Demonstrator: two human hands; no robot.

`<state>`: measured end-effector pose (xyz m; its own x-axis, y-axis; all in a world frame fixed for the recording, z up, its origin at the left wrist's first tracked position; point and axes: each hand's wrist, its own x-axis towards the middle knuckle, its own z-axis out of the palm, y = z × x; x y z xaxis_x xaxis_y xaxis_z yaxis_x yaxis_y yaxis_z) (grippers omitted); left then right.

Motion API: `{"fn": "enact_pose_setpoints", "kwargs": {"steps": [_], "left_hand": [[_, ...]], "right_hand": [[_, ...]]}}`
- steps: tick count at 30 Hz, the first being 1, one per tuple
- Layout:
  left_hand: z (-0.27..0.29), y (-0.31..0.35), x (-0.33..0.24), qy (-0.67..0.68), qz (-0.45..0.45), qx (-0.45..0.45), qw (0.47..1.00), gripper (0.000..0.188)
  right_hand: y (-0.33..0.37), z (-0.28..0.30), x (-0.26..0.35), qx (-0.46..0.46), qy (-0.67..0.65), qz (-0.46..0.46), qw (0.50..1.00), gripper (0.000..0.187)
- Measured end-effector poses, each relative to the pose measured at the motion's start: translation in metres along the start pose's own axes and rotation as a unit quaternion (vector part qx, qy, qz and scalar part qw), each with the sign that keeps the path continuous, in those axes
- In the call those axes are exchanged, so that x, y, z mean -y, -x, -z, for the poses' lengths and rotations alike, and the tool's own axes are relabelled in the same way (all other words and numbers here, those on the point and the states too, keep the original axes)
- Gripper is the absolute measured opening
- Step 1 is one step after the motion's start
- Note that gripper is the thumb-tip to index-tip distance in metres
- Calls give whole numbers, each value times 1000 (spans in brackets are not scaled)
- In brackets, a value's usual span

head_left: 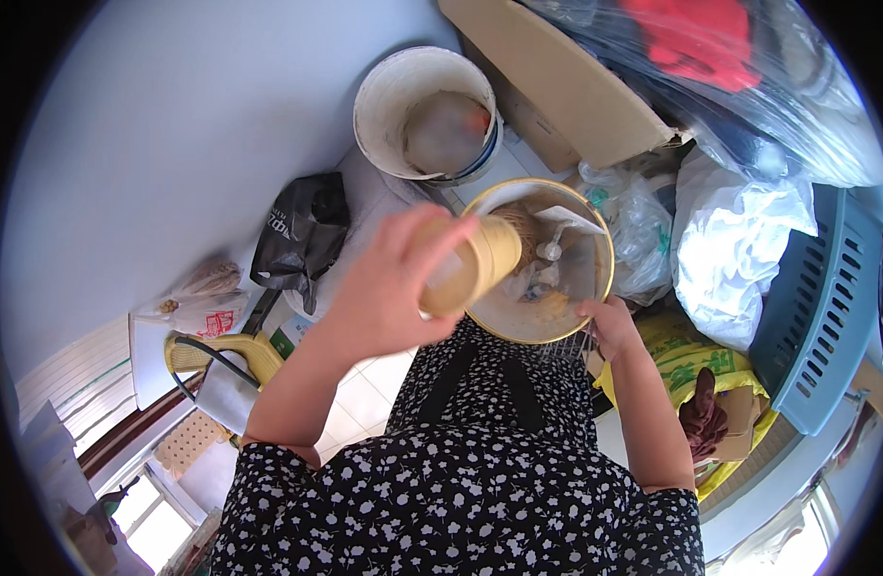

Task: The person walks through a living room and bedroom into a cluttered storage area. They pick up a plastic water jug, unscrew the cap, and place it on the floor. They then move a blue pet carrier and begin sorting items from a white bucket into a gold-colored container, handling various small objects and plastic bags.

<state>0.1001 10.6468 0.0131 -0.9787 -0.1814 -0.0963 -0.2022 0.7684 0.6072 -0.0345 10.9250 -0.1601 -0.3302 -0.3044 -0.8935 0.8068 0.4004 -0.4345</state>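
Note:
My left hand [379, 283] is closed around a tan, cup-shaped container [500, 248]. It is tipped sideways, with its ridged, narrower end over the left part of a round bin. A little motion blur softens the hand and the container. My right hand [611, 324] grips the lower right side of the bin [593, 269], which has a yellow rim and pale inner walls. Inside the bin lie a brown coiled bundle [521, 233], a white sheet [568, 219], a small clear plastic piece [551, 252] and scraps at the bottom.
A stained white bucket [384, 120] stands beyond the bin, beside a cardboard box [576, 91]. White bags [729, 250] and a blue slotted basket [816, 317] are at the right. At the left are a black plastic bag [302, 235] and a yellow chair-like frame [254, 355].

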Motion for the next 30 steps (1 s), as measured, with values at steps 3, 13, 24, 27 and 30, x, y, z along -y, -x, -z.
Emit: {"fn": "enact_pose_setpoints", "kwargs": {"steps": [3, 13, 24, 27, 30], "left_hand": [[-20, 8, -8, -28, -88, 78, 993, 81], [-100, 21, 6, -7, -192, 179, 965, 89], [-121, 9, 30, 280, -13, 236, 930, 47], [-144, -9, 53, 88, 142, 169, 971, 42], [-165, -28, 50, -39, 220, 204, 953, 47]], "right_hand": [[17, -7, 16, -11, 35, -2, 999, 37], [27, -7, 10, 0, 76, 63, 995, 37], [27, -7, 3, 16, 103, 109, 989, 44], [32, -7, 5, 20, 112, 104, 988, 43], [38, -13, 3, 22, 96, 109, 989, 43]]}}
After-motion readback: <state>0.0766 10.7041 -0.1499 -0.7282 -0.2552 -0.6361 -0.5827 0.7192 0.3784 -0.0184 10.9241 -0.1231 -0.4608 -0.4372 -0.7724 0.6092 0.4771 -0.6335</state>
